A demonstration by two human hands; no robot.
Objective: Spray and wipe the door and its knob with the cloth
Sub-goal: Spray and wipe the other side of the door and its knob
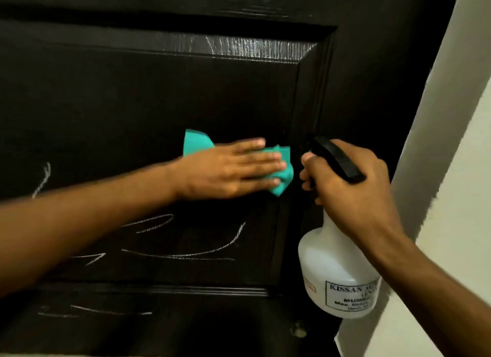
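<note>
A dark panelled door (132, 90) fills most of the view, with white chalk scribbles (180, 253) on its lower panel. My left hand (228, 168) lies flat with fingers stretched out, pressing a teal cloth (198, 142) against the panel near its right moulding. My right hand (353, 186) grips the black trigger head of a white spray bottle (334, 271), held upright just right of the cloth, nozzle toward the door. A small dim round fitting (299, 330) shows low on the door; whether it is the knob is unclear.
A pale wall and door frame (451, 144) run down the right side, close behind the bottle. A wet, shiny streak (252, 48) marks the panel's upper moulding.
</note>
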